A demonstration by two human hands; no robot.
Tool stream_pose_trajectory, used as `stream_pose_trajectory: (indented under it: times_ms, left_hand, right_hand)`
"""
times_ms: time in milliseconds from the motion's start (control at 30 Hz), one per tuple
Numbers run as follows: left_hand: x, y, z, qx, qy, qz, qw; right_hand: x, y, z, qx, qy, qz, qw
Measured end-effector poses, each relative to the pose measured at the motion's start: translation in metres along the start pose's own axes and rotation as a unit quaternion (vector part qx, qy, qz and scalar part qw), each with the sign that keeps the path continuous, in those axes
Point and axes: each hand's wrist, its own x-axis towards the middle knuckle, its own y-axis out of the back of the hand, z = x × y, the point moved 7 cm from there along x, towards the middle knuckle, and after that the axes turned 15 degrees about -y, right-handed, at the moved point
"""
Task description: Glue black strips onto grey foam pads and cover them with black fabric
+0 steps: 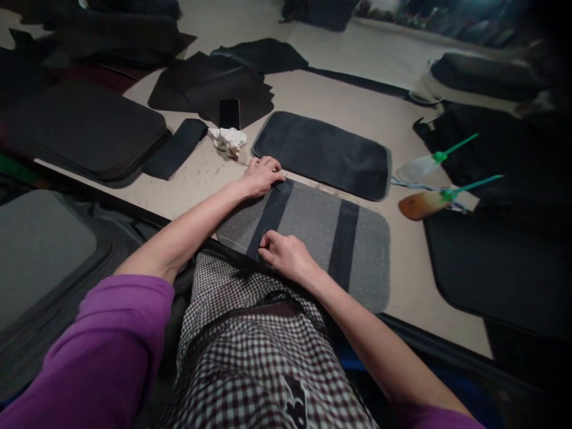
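In front of me lies a grey panel with rounded corners, with two dark strips running across it. My left hand rests at the panel's far edge, fingers bent but apart, the thumb touching the far end of the left strip. At that strip's near end, my right hand is closed in a pinch, with its fingertips on the strip. The right strip lies flat, untouched. Just beyond is a black padded panel with rounded corners.
Two bottles with green nozzles, one pale and one amber, lie to the right. A crumpled white cloth, phone and folded dark strip are left. Stacked dark panels stand farther left; black pieces lie right.
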Motion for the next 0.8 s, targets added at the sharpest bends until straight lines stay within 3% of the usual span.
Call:
stream_pose_trajectory:
  times_ms: [100, 200, 300, 367, 433, 600, 800]
  left_hand:
    - [0.000, 0.001, -0.001, -0.005, 0.009, 0.013, 1.000]
    - [0.000, 0.002, 0.001, -0.004, 0.010, 0.019, 1.000]
    - [0.000, 0.002, 0.003, 0.009, 0.004, 0.011, 1.000]
    - [0.001, 0.003, 0.003, 0.008, 0.003, 0.012, 1.000]
    - [0.001, 0.004, 0.003, -0.001, 0.007, 0.014, 1.000]
    - [0.002, 0.006, 0.005, 0.012, 0.020, -0.024, 0.999]
    - [0.008, 0.014, 0.010, 0.047, 0.031, -0.061, 0.997]
  right_hand:
    - [-0.005, 0.007, 0.001, -0.050, 0.012, 0.027, 0.998]
    - [-0.016, 0.029, 0.013, -0.032, 0.010, 0.060, 0.998]
    - [-0.036, 0.058, 0.038, 0.017, -0.016, 0.141, 0.990]
    - [-0.051, 0.068, 0.049, 0.034, -0.009, 0.191, 0.981]
    - [-0.065, 0.061, 0.047, 0.031, 0.037, 0.207, 0.977]
    - [-0.076, 0.014, 0.012, -0.026, 0.187, 0.212, 0.959]
    - [-0.059, -0.011, -0.011, -0.089, 0.182, 0.250, 0.947]
